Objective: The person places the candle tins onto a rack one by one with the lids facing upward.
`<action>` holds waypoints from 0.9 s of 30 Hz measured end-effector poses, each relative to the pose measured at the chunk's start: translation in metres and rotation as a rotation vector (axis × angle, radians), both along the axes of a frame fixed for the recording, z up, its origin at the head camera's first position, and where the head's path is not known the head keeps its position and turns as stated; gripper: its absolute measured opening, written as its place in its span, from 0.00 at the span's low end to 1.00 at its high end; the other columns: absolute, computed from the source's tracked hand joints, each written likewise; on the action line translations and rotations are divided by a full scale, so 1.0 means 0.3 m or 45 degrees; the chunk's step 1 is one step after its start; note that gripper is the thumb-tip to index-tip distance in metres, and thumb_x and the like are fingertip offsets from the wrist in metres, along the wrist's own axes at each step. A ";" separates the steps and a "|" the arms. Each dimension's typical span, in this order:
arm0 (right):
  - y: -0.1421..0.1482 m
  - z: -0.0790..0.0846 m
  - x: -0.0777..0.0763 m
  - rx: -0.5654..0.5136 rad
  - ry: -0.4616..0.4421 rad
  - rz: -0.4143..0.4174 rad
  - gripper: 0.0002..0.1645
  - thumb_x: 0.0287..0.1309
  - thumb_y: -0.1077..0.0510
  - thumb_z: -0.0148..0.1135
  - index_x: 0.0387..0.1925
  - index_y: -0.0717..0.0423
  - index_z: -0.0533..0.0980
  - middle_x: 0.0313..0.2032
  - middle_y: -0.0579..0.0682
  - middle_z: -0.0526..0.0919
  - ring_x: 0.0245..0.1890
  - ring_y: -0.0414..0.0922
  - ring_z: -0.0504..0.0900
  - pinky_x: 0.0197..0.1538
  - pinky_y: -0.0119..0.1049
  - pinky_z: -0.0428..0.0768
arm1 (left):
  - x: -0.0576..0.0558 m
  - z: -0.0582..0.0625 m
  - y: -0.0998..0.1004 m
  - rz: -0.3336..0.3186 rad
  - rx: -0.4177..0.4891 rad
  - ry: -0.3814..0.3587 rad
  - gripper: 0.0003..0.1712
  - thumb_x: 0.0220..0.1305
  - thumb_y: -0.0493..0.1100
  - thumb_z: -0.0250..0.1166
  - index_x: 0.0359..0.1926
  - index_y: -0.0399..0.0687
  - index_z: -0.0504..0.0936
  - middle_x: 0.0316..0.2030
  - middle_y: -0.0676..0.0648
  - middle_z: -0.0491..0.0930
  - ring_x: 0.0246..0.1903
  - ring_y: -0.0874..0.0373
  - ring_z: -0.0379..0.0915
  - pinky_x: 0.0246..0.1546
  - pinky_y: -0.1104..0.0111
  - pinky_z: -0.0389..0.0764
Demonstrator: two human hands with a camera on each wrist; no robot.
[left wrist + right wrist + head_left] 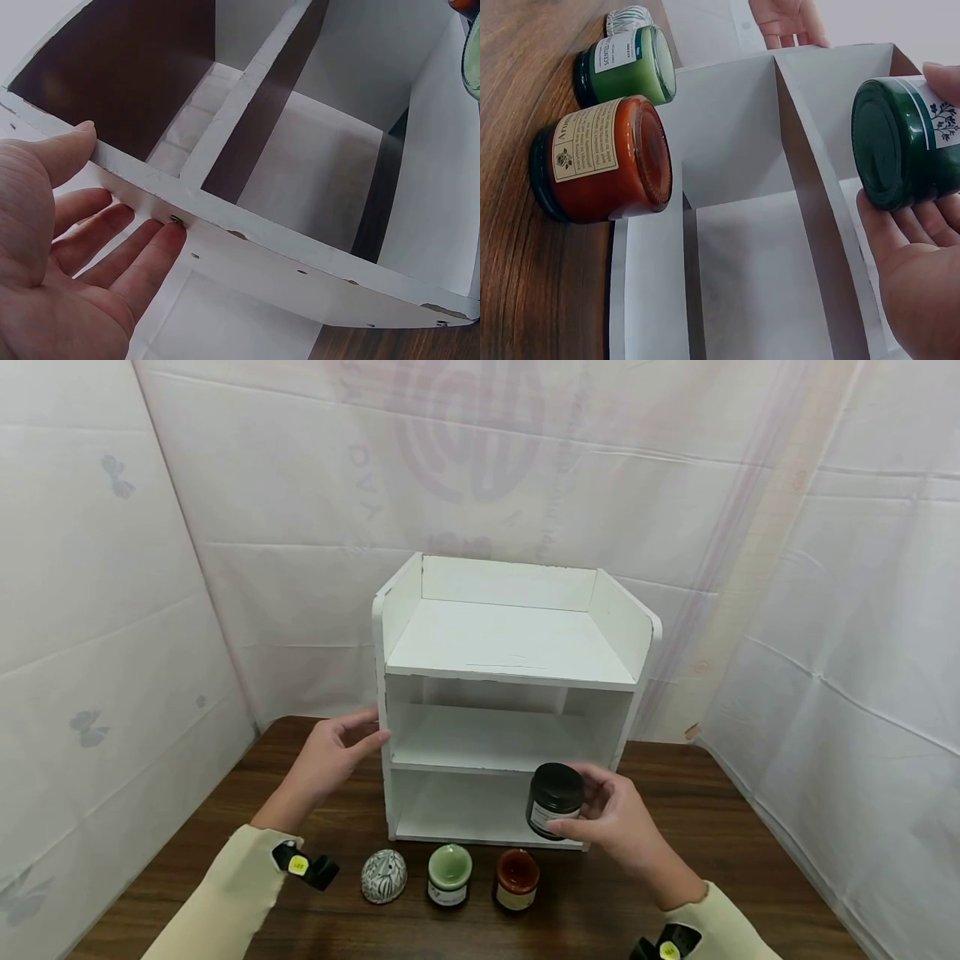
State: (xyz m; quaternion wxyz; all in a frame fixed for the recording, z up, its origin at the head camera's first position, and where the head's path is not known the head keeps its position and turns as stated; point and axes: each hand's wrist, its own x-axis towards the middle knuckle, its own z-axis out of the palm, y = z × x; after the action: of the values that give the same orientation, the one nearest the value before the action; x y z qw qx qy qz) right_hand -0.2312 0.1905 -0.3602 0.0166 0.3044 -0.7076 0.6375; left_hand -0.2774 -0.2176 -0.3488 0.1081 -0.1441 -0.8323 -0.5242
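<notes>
My right hand [618, 818] grips a dark green candle jar [889, 146] with a black lid and white label, thumb on one side and fingers on the other. In the head view it is held in front of the lower right part of a white shelf unit [510, 678]. My left hand [326, 760] touches the unit's left side panel [247, 259]. In the left wrist view its thumb lies at the front edge and its loosely extended fingers touch the outer face. A green candle jar [450, 875] and a red-brown candle jar [517, 878] stand before the unit.
A rounded black-and-white patterned object [384, 877] sits left of the green jar. Everything stands on a dark wood table [697, 810]. White sheets [300, 485] hang behind and on both sides. The shelf unit has a walled top and two open levels below.
</notes>
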 end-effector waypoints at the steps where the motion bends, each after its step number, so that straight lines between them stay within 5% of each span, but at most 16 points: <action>1: -0.002 0.002 0.000 0.007 -0.008 -0.006 0.37 0.48 0.71 0.78 0.60 0.72 0.73 0.49 0.43 0.87 0.47 0.39 0.87 0.51 0.31 0.85 | -0.001 0.000 0.000 -0.001 0.001 0.000 0.32 0.71 0.55 0.67 0.70 0.46 0.75 0.64 0.41 0.80 0.60 0.47 0.78 0.49 0.78 0.79; 13: -0.024 0.033 -0.001 0.023 -0.058 -0.009 0.37 0.48 0.70 0.78 0.61 0.69 0.73 0.49 0.45 0.86 0.47 0.40 0.87 0.50 0.32 0.85 | -0.001 0.002 -0.001 0.002 -0.014 0.000 0.32 0.71 0.55 0.67 0.70 0.47 0.75 0.63 0.43 0.80 0.55 0.63 0.79 0.50 0.77 0.79; 27: -0.049 0.058 -0.006 0.001 -0.058 0.068 0.37 0.49 0.69 0.78 0.61 0.71 0.73 0.50 0.46 0.86 0.47 0.40 0.86 0.48 0.33 0.86 | 0.002 0.002 0.002 0.006 -0.004 -0.011 0.34 0.71 0.54 0.67 0.71 0.44 0.74 0.63 0.41 0.80 0.59 0.51 0.79 0.49 0.78 0.79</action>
State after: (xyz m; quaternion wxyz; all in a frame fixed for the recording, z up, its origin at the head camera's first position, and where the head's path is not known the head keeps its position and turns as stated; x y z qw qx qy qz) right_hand -0.2330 0.1758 -0.3427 -0.0168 0.3087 -0.6997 0.6441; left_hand -0.2768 -0.2171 -0.3484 0.1056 -0.1402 -0.8339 -0.5232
